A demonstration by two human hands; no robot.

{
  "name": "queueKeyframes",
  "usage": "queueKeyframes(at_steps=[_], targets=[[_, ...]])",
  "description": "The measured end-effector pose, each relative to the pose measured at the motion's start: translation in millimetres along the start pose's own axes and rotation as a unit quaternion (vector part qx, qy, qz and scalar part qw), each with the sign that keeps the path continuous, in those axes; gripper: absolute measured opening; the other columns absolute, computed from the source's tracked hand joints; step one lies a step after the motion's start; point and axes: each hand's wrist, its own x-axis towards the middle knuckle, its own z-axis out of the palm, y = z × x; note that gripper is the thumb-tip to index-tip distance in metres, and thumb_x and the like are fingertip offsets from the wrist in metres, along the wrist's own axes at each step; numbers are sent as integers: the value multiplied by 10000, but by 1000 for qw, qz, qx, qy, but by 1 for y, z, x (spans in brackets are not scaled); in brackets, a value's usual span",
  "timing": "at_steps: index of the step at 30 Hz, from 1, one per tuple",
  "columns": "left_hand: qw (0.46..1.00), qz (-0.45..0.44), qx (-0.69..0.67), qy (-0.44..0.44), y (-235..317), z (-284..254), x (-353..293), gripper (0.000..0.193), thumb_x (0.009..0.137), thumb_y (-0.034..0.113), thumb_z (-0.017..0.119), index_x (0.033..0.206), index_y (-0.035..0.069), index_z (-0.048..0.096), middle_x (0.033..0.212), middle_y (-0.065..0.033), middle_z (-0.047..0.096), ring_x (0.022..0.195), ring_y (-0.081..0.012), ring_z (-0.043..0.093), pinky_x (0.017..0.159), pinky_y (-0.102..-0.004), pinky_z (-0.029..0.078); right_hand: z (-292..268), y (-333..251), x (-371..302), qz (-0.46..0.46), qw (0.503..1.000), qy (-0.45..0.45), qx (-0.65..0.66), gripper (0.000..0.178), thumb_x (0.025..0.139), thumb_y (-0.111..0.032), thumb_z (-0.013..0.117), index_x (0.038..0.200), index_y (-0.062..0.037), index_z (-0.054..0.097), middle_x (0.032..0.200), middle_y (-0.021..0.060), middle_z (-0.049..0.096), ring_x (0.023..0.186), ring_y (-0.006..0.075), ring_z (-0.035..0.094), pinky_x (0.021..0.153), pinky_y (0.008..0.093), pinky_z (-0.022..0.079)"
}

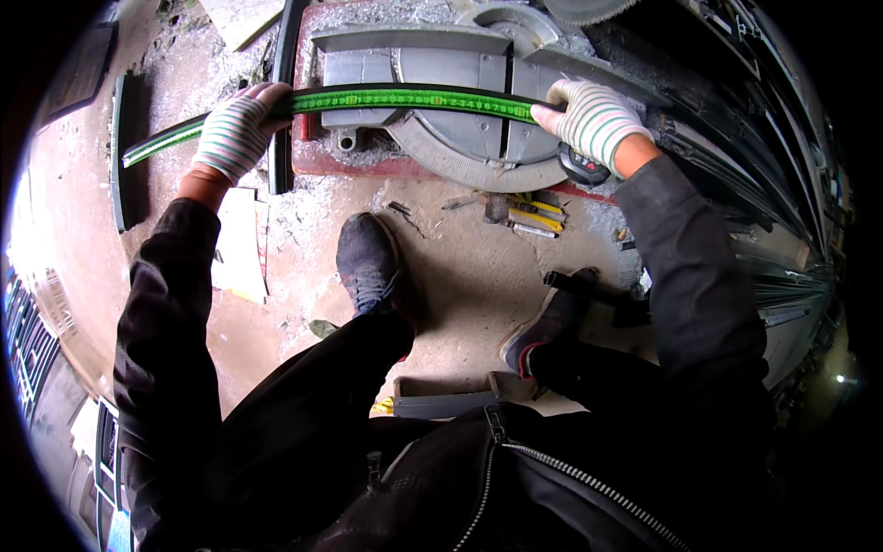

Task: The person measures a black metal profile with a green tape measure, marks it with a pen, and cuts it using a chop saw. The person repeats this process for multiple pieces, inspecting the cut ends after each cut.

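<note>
In a striped knit glove, my left hand point(235, 132) is closed around a dark metal profile bar point(166, 134) and the bright green blade of a tape measure point(395, 98) lying along it. My right hand point(598, 124), gloved alike, pinches the same bar and blade near the right end. The dark tape case point(583, 166) hangs just below the right palm. The bar runs from left to right across a grey mitre saw base point(451, 147) with a round scale plate. Both hands partly hide the bar and blade.
Part of a saw blade point(589, 7) shows at the top. Another dark profile point(281, 92) stands upright in view beside the saw. Yellow-handled cutters point(538, 216) lie on the floor. Long dark profiles point(773, 156) are piled at right. A grey box point(441, 401) sits between my feet.
</note>
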Motion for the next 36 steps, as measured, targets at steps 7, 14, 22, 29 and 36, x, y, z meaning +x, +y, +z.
queueKeyframes(at_steps=[7,14,22,29,36], targets=[[999,7,32,-4,1,-4,0,325,868,187,721,1177,103,665,1092,-107,701,1025,-355,647,912,-424,509,2,-2,-1,2,1000,0,-18,523,953,-502,602,1208,-50,665,1110,173,711,1054,325,684,921,440,534],[997,8,72,-28,9,-9,2,350,877,213,709,1203,104,648,1109,-112,697,1037,-357,642,920,-431,504,5,1,3,20,998,3,58,512,901,-450,712,1189,-27,693,1100,191,723,1037,330,690,927,386,520],[993,19,108,40,9,4,-8,422,865,201,719,1269,121,629,1190,-103,687,1103,-345,636,956,-431,498,0,0,0,2,998,2,60,511,901,-420,723,1197,-5,685,1105,202,724,1038,322,694,933,385,519],[988,-7,142,66,19,9,-13,487,872,209,710,1338,124,593,1274,-104,658,1181,-334,609,1001,-441,477,10,5,2,-28,997,56,41,504,897,-417,728,1180,-3,689,1083,196,728,1008,325,697,918,388,525],[987,-13,145,62,21,10,-14,521,880,149,706,1382,128,568,1324,-103,632,1213,-326,591,1034,-423,477,6,5,4,-22,998,24,53,471,894,-402,734,1142,-3,700,1059,192,729,969,312,700,889,390,533]])
